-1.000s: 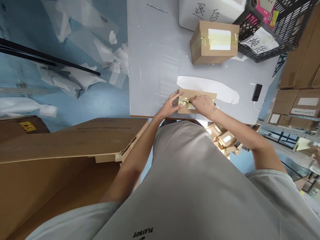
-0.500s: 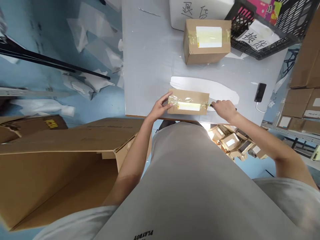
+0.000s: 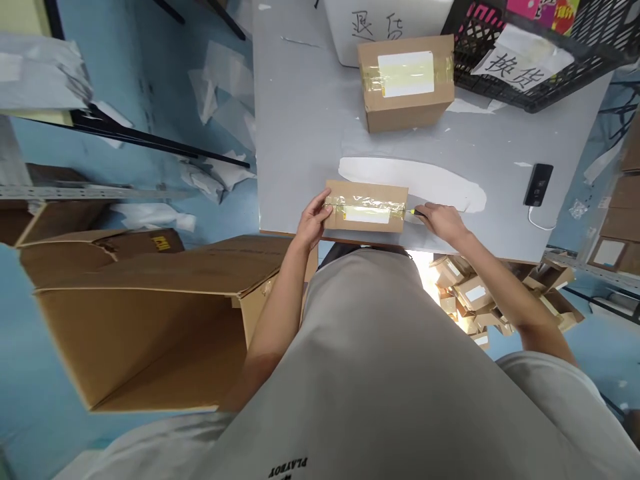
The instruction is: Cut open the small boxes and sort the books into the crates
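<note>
A small taped cardboard box [image 3: 367,191] with a white and yellow label lies near the front edge of the table. My left hand [image 3: 313,219] grips its left end, with the thumb and fingers bent around that side. In my closed right hand [image 3: 443,221] is a box cutter [image 3: 416,212], dark with a yellow front part. Its tip meets the right end of the box at the tape seam; how deep the blade sits I cannot tell. Behind the box lies a white sheet of paper [image 3: 415,175].
Farther back on the table [image 3: 300,127] stand a larger taped box [image 3: 407,117], a white container [image 3: 340,27] and a black basket [image 3: 540,100]. A phone [image 3: 539,184] with a cable lies at the right. An open carton [image 3: 165,333] stands at left; boxes [image 3: 473,293] lie below right.
The view has shifted, so the box and both hands appear slightly farther left. My left hand still grips the box, and the box cutter stays at its right end.
</note>
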`<state>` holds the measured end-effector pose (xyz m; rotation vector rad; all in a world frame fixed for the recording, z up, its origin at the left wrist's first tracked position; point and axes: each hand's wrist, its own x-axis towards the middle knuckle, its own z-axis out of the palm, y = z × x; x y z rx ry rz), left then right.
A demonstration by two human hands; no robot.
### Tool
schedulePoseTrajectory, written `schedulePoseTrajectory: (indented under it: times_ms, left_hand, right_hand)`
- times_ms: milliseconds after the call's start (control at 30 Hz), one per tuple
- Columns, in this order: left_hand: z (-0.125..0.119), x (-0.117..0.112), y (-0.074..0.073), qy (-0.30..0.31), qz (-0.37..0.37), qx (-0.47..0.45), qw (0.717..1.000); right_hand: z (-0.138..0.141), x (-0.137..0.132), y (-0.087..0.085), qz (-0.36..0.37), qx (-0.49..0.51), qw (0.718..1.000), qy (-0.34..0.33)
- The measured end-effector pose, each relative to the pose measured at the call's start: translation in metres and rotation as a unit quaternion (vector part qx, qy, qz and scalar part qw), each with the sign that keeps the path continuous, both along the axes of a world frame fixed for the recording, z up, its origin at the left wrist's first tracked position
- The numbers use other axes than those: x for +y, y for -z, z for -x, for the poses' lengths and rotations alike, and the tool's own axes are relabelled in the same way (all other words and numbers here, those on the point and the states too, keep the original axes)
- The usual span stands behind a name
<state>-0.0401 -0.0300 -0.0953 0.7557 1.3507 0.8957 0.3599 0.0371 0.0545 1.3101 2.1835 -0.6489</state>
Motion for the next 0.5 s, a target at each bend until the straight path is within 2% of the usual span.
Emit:
schedulePoseTrajectory:
  times_ms: [167, 333, 433, 500]
  left_hand:
    - [0.016, 0.001, -0.004, -0.008, 0.009, 0.022, 1.0]
    - [0.029, -0.001, -0.009, -0.036, 0.007, 0.072, 0.997]
    - [0.036, -0.002, -0.005, -0.07, 0.009, 0.079, 0.994]
    - [0.042, -0.002, -0.001, -0.071, 0.009, 0.081, 0.994]
  right_hand:
    - [-0.004, -0.004, 0.03, -0.003, 0.102, 0.995, 0.02]
    - [0.002, -0.028, 0.042, -0.021, 0.168, 0.984, 0.056]
    - [0.016, -0.041, 0.05, -0.018, 0.23, 0.969, 0.09]
    - [0.025, -0.046, 0.057, -0.017, 0.268, 0.957, 0.113]
